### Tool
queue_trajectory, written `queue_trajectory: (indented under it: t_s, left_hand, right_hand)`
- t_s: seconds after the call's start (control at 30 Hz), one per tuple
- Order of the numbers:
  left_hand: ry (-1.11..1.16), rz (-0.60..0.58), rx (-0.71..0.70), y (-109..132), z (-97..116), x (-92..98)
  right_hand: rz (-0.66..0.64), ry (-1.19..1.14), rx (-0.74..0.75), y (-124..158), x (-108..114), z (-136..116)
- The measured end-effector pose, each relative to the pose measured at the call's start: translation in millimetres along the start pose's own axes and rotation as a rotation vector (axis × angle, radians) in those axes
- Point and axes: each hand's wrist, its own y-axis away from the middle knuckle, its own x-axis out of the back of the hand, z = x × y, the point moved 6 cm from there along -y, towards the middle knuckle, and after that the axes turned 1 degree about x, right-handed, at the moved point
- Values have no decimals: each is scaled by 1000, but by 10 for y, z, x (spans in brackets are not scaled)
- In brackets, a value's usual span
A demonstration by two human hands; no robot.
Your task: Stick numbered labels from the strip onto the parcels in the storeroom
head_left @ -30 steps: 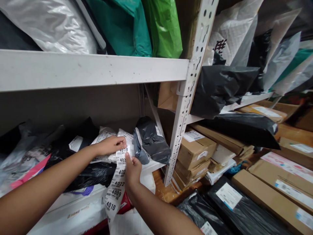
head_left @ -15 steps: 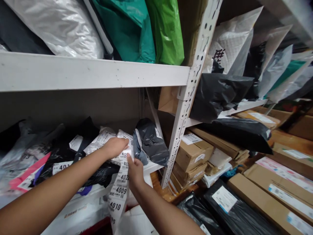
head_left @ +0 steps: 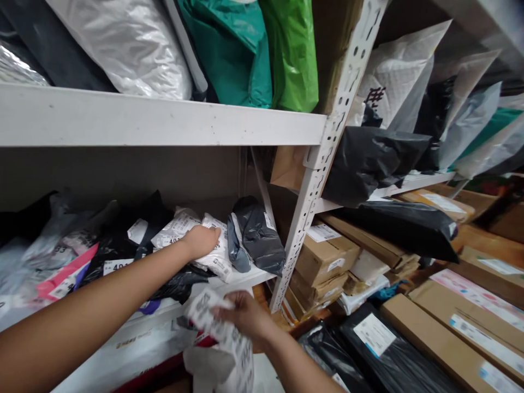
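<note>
My left hand (head_left: 202,241) is closed at the upper part of a small white printed parcel bag (head_left: 220,257) lying on the lower shelf. Most of its fingertips are hidden against the plastic. In front of the shelf edge, my right hand (head_left: 248,315) pinches a long strip of white number labels (head_left: 223,322), which hangs down in a curl and is blurred. Beside the left hand lies another white parcel bag (head_left: 174,226) with a number label. A dark grey parcel bag (head_left: 262,234) rests just right of the one I hold.
A white shelf beam (head_left: 164,117) crosses above my hands, with silver, teal and green bags on it. A slotted white upright (head_left: 305,218) stands to the right. Beyond it are cardboard boxes (head_left: 323,254) and black parcels (head_left: 376,338). Black bags with labels (head_left: 110,266) fill the shelf at left.
My right hand has pulled away from the white parcel bag, down and to the right, taking the label strip along. My left hand stays at the bag. The view has shifted slightly.
</note>
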Motion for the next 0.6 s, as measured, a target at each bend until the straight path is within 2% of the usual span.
queue_trajectory:
  t_s: [0.07, 0.13, 0.23, 0.33, 0.4, 0.6]
  left_hand:
    - [28, 37, -57, -32, 50, 74]
    - [97, 41, -186, -63, 160, 133]
    - [234, 5, -346, -87, 333, 155]
    - [308, -11, -372, -114, 407, 116]
    - [314, -21, -369, -150, 412, 79]
    - [380, -124, -401, -285, 387, -7]
  right_hand:
    - [-142, 62, -59, 166, 9, 190]
    - [-199, 42, -26, 233, 78, 249]
    - [-222, 7, 103, 179, 226, 82]
    - [-302, 51, 173, 90, 303, -158]
    - [-285, 31, 208, 23, 351, -273]
    - [-56, -212, 275, -278, 412, -320]
